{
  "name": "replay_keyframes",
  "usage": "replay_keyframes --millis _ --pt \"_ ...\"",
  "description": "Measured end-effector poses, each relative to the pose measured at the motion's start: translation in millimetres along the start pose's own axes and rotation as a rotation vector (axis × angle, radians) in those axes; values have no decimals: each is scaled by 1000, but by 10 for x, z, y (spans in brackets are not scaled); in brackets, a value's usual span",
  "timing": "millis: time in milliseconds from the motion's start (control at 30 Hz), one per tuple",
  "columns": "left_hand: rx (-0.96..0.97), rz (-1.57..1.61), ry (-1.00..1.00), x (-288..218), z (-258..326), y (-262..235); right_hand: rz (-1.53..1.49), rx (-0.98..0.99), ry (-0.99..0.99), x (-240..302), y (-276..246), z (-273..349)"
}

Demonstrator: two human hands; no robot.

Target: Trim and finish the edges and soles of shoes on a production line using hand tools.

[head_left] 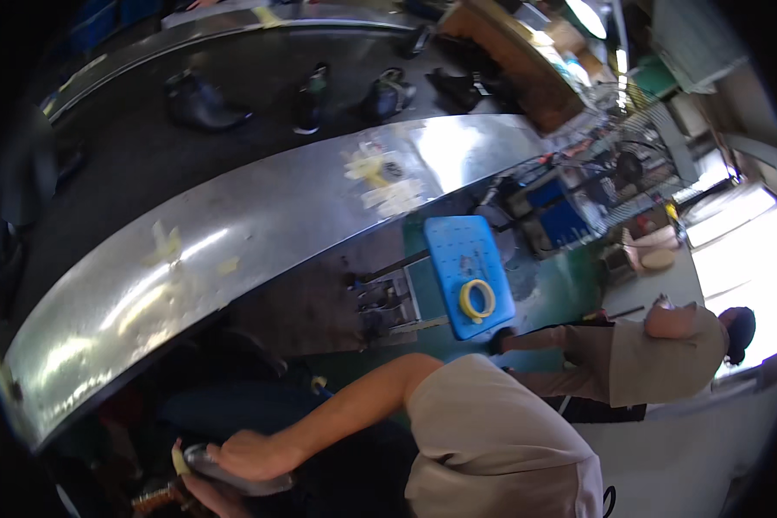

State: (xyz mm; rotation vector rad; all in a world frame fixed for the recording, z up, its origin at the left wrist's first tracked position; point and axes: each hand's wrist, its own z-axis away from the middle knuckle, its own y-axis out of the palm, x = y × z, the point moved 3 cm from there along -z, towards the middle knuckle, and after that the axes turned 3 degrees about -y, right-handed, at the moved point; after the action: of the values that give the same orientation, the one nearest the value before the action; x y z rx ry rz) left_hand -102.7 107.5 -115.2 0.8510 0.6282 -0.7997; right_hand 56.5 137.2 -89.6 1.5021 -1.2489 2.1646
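Observation:
Low at the left of the head view, my right hand (249,455) is closed over a dark, glossy object that looks like a shoe (263,486). My right arm bends in from a beige sleeve. Beneath the object lies my left hand (211,495), partly hidden, its fingers wrapped against the underside. A pale yellow strip (180,458) shows at the object's left end, beside the left fingers. Shadow and blur hide the object's finer shape. Dark blue cloth is behind the hands.
A metal-edged bench (259,224) curves across, with a dark belt carrying several black shoes (200,102). Right of it stands a blue stool (457,246) bearing a yellow tape roll (477,300). Another person (665,354) stands farther right, near a cluttered table and a fan (630,164).

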Motion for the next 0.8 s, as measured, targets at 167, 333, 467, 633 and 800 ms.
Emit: replay_keyframes --millis 167,333,467,633,800 --pt "-48 -468 226 -165 3 434 16 206 177 151 -591 260" --pt "-10 -579 405 55 22 278 -212 -283 -8 501 -804 55" --pt "-81 -468 337 37 132 236 178 -38 -32 321 -495 -199" --pt "-45 -547 438 39 18 335 19 -204 -7 376 -635 -164" --pt "-44 -466 447 -5 -54 424 425 177 127 147 -517 -316"
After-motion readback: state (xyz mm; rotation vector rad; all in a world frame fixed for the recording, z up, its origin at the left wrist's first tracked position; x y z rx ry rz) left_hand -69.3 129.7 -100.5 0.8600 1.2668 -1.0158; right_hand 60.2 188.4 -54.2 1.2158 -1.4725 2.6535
